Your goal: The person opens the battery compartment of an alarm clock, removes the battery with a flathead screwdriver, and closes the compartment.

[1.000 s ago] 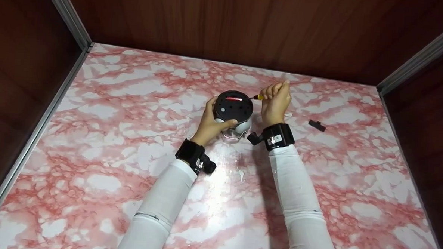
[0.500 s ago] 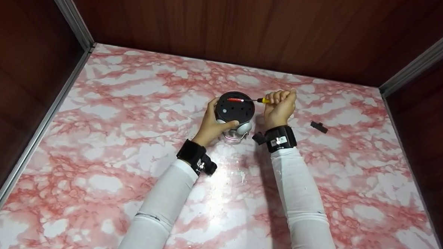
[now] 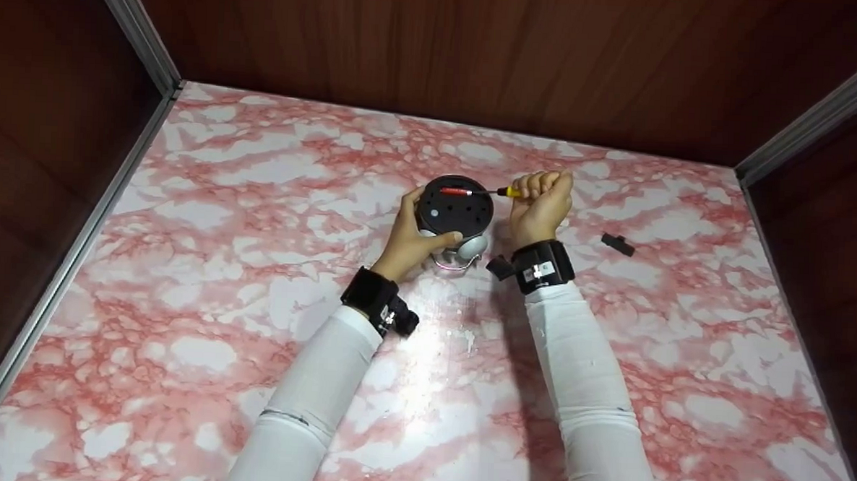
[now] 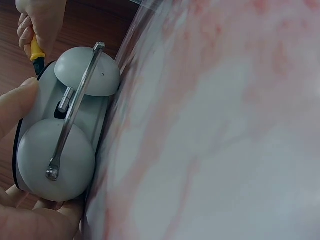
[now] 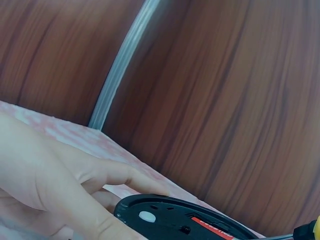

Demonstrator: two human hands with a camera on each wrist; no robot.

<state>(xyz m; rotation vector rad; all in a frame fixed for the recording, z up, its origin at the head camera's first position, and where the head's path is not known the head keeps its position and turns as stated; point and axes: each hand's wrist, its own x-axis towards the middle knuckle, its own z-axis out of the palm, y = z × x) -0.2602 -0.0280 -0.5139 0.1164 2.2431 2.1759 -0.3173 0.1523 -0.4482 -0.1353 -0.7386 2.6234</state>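
Observation:
My left hand grips a twin-bell alarm clock by its sides, its black back turned up in the head view. In the left wrist view its two pale grey bells and metal handle show. A red battery lies in a slot in the clock's back. My right hand holds a screwdriver by its yellow handle, mostly hidden in the curled fingers. Its thin shaft reaches over the clock's back to the battery's right end; whether the tip touches it is too small to tell.
A small black plastic piece lies on the red-and-white marbled tabletop to the right of my right hand. Dark wood panels with grey metal corner strips enclose the table at the back and sides.
My right hand has shifted slightly right and toward me with the screwdriver, and more of its shaft shows. Over the last half second almost nothing has moved. My left hand keeps holding the clock.

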